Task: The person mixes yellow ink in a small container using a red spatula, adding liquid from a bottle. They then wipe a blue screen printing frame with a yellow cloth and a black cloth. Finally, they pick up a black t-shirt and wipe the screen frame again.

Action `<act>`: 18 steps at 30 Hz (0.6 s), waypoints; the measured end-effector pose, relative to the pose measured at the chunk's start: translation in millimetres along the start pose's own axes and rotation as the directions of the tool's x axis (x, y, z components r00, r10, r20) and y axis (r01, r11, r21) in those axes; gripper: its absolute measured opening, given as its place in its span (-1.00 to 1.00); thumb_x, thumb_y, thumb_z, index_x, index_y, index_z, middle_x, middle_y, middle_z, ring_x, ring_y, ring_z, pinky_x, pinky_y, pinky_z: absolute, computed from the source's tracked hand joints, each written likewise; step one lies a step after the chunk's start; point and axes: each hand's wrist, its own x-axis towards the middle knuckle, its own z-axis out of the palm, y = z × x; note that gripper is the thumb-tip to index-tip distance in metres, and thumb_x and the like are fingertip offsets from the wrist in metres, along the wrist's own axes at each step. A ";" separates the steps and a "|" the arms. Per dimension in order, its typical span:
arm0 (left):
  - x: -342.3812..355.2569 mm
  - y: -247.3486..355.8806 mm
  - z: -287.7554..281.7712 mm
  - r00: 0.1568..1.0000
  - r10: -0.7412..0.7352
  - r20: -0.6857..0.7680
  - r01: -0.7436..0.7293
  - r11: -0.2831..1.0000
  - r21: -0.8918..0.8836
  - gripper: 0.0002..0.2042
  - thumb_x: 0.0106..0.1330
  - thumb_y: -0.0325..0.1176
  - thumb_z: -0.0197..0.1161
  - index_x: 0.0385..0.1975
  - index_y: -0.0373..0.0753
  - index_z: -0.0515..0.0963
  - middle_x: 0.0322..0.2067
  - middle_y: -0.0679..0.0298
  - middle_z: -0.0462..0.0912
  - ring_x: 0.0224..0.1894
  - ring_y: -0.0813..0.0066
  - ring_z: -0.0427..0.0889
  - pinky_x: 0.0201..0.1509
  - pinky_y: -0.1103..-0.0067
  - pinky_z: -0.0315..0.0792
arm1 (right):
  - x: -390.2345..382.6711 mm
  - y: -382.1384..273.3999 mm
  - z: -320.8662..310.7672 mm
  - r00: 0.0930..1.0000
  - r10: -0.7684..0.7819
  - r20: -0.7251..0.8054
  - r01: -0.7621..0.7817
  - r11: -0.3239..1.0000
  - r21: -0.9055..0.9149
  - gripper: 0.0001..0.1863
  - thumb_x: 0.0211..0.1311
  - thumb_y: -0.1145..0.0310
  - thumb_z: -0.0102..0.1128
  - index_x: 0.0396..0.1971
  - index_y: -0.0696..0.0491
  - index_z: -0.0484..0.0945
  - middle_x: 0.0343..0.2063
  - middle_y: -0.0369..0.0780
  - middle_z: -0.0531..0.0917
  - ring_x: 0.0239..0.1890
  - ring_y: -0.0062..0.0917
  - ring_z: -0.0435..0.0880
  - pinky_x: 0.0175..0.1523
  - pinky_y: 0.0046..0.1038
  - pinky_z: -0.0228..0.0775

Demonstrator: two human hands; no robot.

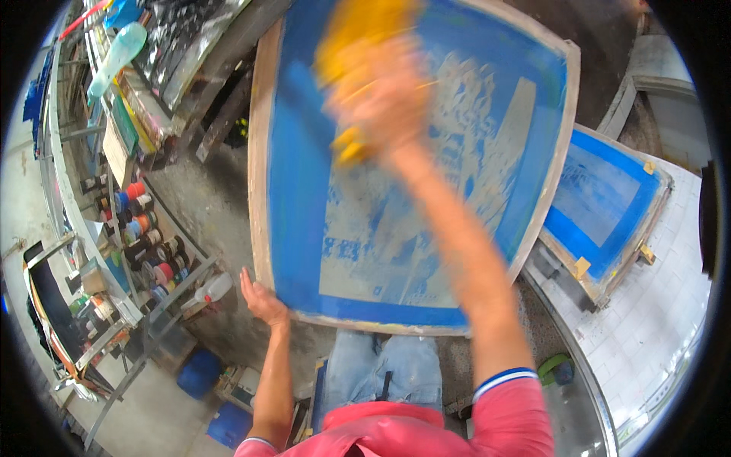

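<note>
A large screen-printing frame (pixel 261 152), wooden with blue-coated mesh and a pale stencil design in the middle, stands tilted in front of me. My right hand (pixel 387 99) is closed round a yellow cloth (pixel 369 30) and presses it to the upper part of the mesh; hand and cloth are smeared by motion. At the frame's lower left corner, my left hand (pixel 264 302) grips the wooden edge, its fingers along the outer side. Part of the upper mesh is hidden behind the cloth and my right arm.
A smaller blue screen frame (pixel 647 206) lies on a white-tiled surface (pixel 647 312) at the right. Several ink jars (pixel 141 221) fill a shelf at the left, near a white bottle (pixel 215 288). A pale green bottle (pixel 118 57) is at the upper left. Blue containers (pixel 199 373) stand below.
</note>
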 end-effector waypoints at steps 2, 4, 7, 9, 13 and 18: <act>-1.5 -3.4 1.9 1.000 -0.015 -0.006 0.015 1.000 0.001 -0.40 0.54 -0.01 -0.21 0.27 -0.41 0.42 0.29 -0.12 0.43 0.38 -0.05 0.33 0.45 0.25 0.15 | -49.3 -69.8 42.8 0.969 -0.240 0.052 0.218 0.940 0.261 -0.39 -0.10 0.07 0.42 0.03 -0.02 0.63 0.16 0.02 0.55 0.30 -0.11 0.45 0.49 -0.03 0.11; -2.7 -17.5 2.8 0.998 -0.057 0.004 0.057 0.998 -0.031 -0.42 0.55 -0.04 -0.21 0.26 -0.43 0.43 0.28 -0.13 0.44 0.37 -0.04 0.35 0.44 0.26 0.16 | -62.4 -94.7 39.2 0.864 -0.423 0.272 0.325 0.883 0.339 -0.52 0.01 0.13 0.36 0.01 -0.12 0.66 0.17 -0.02 0.55 0.31 -0.11 0.44 0.47 0.07 0.07; -0.8 -26.1 5.6 0.997 -0.070 -0.010 0.068 0.988 -0.140 -0.40 0.57 -0.02 -0.24 0.25 -0.47 0.43 0.27 -0.14 0.45 0.35 -0.05 0.38 0.43 0.24 0.18 | -0.8 -40.8 26.7 0.922 -0.387 0.021 0.366 0.887 0.283 -0.67 0.17 0.10 0.19 -0.12 -0.10 0.66 -0.03 -0.07 0.64 0.15 -0.11 0.57 0.31 0.22 0.29; -1.2 -33.0 4.0 0.999 -0.044 0.000 0.044 0.986 -0.160 -0.37 0.58 0.02 -0.25 0.25 -0.48 0.42 0.26 -0.15 0.45 0.33 -0.06 0.39 0.42 0.24 0.19 | 52.0 46.6 6.3 0.941 -0.337 -0.019 0.337 0.941 0.014 -0.64 0.08 0.10 0.22 -0.12 -0.10 0.64 -0.23 -0.13 0.66 0.00 -0.16 0.63 0.18 0.16 0.42; -5.1 -52.1 9.0 0.996 -0.084 0.031 0.088 0.979 -0.183 -0.31 0.56 0.10 -0.27 0.26 -0.50 0.40 0.26 -0.15 0.45 0.31 -0.07 0.42 0.40 0.24 0.23 | 114.2 156.8 -99.1 0.915 0.404 -0.018 -0.398 0.892 -0.216 -0.52 0.18 0.17 0.27 0.12 -0.03 0.60 0.22 0.04 0.50 0.28 -0.05 0.45 0.32 0.07 0.27; 2.6 -26.6 7.3 0.979 -0.140 0.145 0.179 0.935 -0.307 -0.40 0.55 -0.03 -0.21 0.22 -0.49 0.45 0.20 -0.14 0.53 0.22 -0.07 0.50 0.32 0.24 0.30 | 13.8 251.5 -163.3 0.851 0.110 -0.513 -0.373 0.815 -0.443 -0.54 0.23 0.13 0.19 0.09 -0.03 0.61 -0.02 -0.05 0.63 0.00 -0.12 0.62 0.02 -0.08 0.50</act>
